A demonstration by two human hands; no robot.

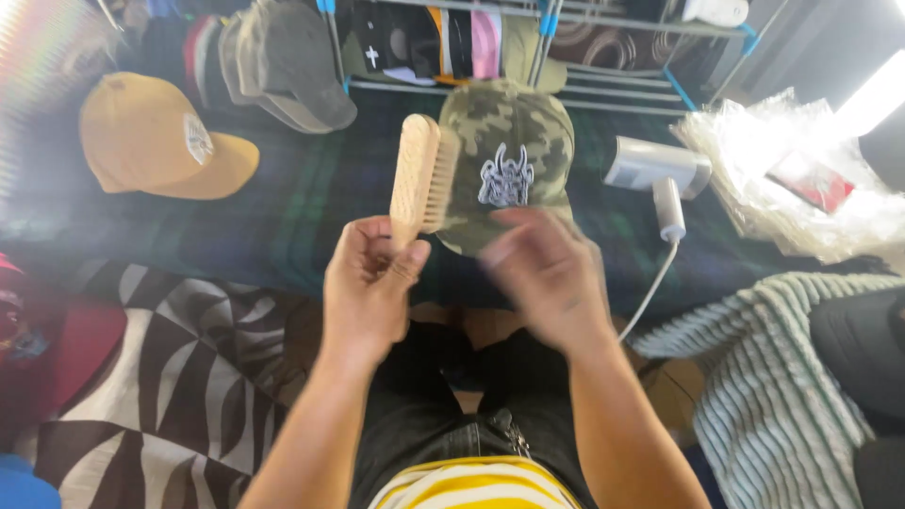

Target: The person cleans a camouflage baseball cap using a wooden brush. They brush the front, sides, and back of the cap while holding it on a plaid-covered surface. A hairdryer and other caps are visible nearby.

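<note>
Gripping the handle of a pale wooden brush with cream bristles (420, 179), the person's left hand (370, 283) has its fingers wrapped tight round the lower end, holding it upright with the bristles facing right. Just beside those bristles is a green camouflage cloth cap with a white embroidered emblem on the front (509, 160), its crown pointing far and its brim near. The right hand (547, 273) is at the cap's brim, blurred, so I cannot tell whether its fingers are closed on it. The cap sits over a dark green plaid blanket (292, 207). A mustard yellow cap (151, 141) lies far left; a white handheld steamer with a cord (660, 174) lies right
</note>
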